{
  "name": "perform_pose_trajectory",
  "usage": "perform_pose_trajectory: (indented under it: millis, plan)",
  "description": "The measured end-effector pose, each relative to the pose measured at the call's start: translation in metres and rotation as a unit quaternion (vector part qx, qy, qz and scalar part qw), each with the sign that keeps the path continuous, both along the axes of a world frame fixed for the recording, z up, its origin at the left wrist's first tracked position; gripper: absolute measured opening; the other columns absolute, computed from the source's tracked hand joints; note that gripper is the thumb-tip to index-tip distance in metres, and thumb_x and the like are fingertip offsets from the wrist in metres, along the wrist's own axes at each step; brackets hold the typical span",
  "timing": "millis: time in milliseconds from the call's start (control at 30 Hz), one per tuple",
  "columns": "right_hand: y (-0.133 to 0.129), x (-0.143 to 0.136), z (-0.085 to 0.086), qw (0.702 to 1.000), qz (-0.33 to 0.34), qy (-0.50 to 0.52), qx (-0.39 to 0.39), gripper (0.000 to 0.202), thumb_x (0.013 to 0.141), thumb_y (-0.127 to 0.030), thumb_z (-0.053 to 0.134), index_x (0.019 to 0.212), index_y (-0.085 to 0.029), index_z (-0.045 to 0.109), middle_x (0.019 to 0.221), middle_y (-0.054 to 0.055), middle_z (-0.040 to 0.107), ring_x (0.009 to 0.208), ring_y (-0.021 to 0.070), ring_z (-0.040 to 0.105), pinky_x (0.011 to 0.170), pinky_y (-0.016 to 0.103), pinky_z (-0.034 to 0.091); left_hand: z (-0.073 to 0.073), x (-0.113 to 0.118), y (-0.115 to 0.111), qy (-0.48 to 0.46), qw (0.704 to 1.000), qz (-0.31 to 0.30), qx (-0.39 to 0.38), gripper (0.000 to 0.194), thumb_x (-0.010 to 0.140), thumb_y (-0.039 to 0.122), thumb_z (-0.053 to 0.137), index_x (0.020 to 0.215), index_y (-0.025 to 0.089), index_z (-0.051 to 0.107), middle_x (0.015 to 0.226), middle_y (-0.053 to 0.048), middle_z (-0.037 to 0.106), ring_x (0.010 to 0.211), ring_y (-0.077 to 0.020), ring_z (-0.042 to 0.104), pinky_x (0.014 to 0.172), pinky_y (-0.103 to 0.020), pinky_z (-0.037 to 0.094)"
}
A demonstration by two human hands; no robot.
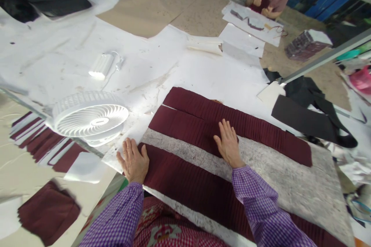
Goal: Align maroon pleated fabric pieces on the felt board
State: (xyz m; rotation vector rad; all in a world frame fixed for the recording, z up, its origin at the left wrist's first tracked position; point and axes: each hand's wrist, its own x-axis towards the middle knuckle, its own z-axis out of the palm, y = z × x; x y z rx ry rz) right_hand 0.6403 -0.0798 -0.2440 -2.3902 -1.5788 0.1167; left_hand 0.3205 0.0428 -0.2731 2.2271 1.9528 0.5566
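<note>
On the left, a cream top holds dark red strips and a folded red cloth. The white table begins beside it, and a white fan sits right on the table's left edge. White paper shows behind the fan, up to the big brown sheet near the far edge.

A gray board lies at the table's near edge. It carries three rows of ridged dark red cloth: the near row, the middle row and the far row. Gray board shows between the near and middle rows, and more to the right. Black cloth lies past the board's far right side.

The left hand is flat, palm down, fingers a bit spread, touching the near row's left end. The right hand is flat too, palm down on the middle row's right end, fingers pointing to the far row. The hands are well apart, and neither grips anything.

The mark in the fan's middle is too small to read.
</note>
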Motion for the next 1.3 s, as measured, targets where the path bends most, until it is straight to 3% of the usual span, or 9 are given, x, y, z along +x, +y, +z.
perform_pose_trajectory:
  millis: [233,567,733,800,867,967,1033,1167,1300]
  plan:
    - [0.054,-0.046,-0.033,0.997,0.072,0.001,-0.034,0.065,0.096,-0.044,0.036,0.145,-0.002,0.027,0.155,0.02,0.02,0.145,0.0285,0.01,0.116,0.051,0.01,0.0,0.001,0.001,0.018,1.0,-0.006,-0.014,0.056,0.094,0.035,0.037,0.143,0.009,0.03,0.15,-0.021,0.033,0.142,-0.0295,0.023,0.115,-0.057,0.012]
    - [0.14,-0.124,-0.025,0.986,0.162,0.039,-0.009,0.065,0.096,-0.047,0.035,0.145,-0.004,0.031,0.155,0.016,0.023,0.145,0.0261,0.013,0.117,0.047,0.005,0.002,0.001,0.001,0.069,0.998,-0.001,-0.01,0.055,0.095,0.034,0.035,0.142,0.007,0.03,0.149,-0.02,0.034,0.141,-0.0283,0.025,0.114,-0.055,0.015]
    - [0.178,-0.143,-0.001,0.981,0.192,0.034,0.008,0.058,0.098,-0.049,0.028,0.14,-0.013,0.042,0.15,0.007,0.039,0.14,0.0162,0.028,0.115,0.033,0.02,0.006,0.001,-0.001,0.052,0.998,-0.009,0.022,0.054,0.094,0.034,0.038,0.14,0.006,0.035,0.145,-0.023,0.04,0.137,-0.0313,0.033,0.111,-0.058,0.02]
    - [0.168,-0.126,0.013,0.985,0.167,0.025,0.021,0.055,0.099,-0.047,0.024,0.143,-0.017,0.038,0.152,0.003,0.036,0.141,0.0123,0.027,0.114,0.028,0.022,0.005,0.002,-0.001,0.046,0.998,-0.012,0.032,0.053,0.094,0.034,0.039,0.139,0.006,0.037,0.143,-0.024,0.042,0.136,-0.0322,0.035,0.111,-0.059,0.021]
    - [0.139,-0.099,0.018,0.994,0.103,0.013,0.035,0.055,0.1,-0.046,0.023,0.147,-0.018,0.029,0.156,0.003,0.026,0.144,0.0152,0.017,0.117,0.034,0.014,0.004,0.002,-0.001,0.043,0.998,-0.012,0.037,0.053,0.093,0.035,0.039,0.138,0.006,0.038,0.143,-0.024,0.042,0.135,-0.033,0.036,0.11,-0.059,0.021]
    - [0.08,-0.056,0.006,0.999,-0.039,-0.001,0.024,0.056,0.101,-0.034,0.017,0.148,-0.005,0.022,0.155,0.018,0.022,0.145,0.0261,0.012,0.114,0.054,0.007,0.002,0.002,-0.002,0.042,0.998,-0.012,0.033,0.054,0.093,0.036,0.04,0.139,0.007,0.037,0.144,-0.023,0.041,0.136,-0.0331,0.034,0.111,-0.059,0.021]
    - [0.05,-0.036,-0.01,0.996,-0.084,-0.007,0.001,0.063,0.099,-0.04,0.025,0.146,0.001,0.025,0.152,0.025,0.024,0.144,0.0316,0.014,0.112,0.058,0.009,0.001,0.002,-0.002,0.041,0.999,-0.009,0.029,0.054,0.093,0.036,0.039,0.139,0.007,0.037,0.144,-0.023,0.041,0.137,-0.0328,0.033,0.111,-0.059,0.02]
    - [0.028,-0.021,-0.033,0.996,-0.082,-0.018,-0.025,0.065,0.098,-0.046,0.025,0.146,-0.001,0.026,0.155,0.022,0.019,0.145,0.0269,0.014,0.115,0.05,0.014,0.002,0.004,-0.003,0.044,0.999,-0.005,0.029,0.053,0.094,0.037,0.037,0.137,0.006,0.039,0.143,-0.023,0.042,0.136,-0.0331,0.034,0.111,-0.059,0.02]
    - [0.009,-0.017,-0.035,0.997,-0.074,-0.023,-0.026,0.066,0.099,-0.042,0.017,0.146,0.004,0.02,0.156,0.023,0.013,0.145,0.0236,0.011,0.115,0.043,0.018,0.002,0.004,-0.004,0.053,0.998,-0.007,0.041,0.052,0.094,0.037,0.036,0.135,0.005,0.042,0.142,-0.023,0.044,0.134,-0.0327,0.037,0.11,-0.059,0.023]
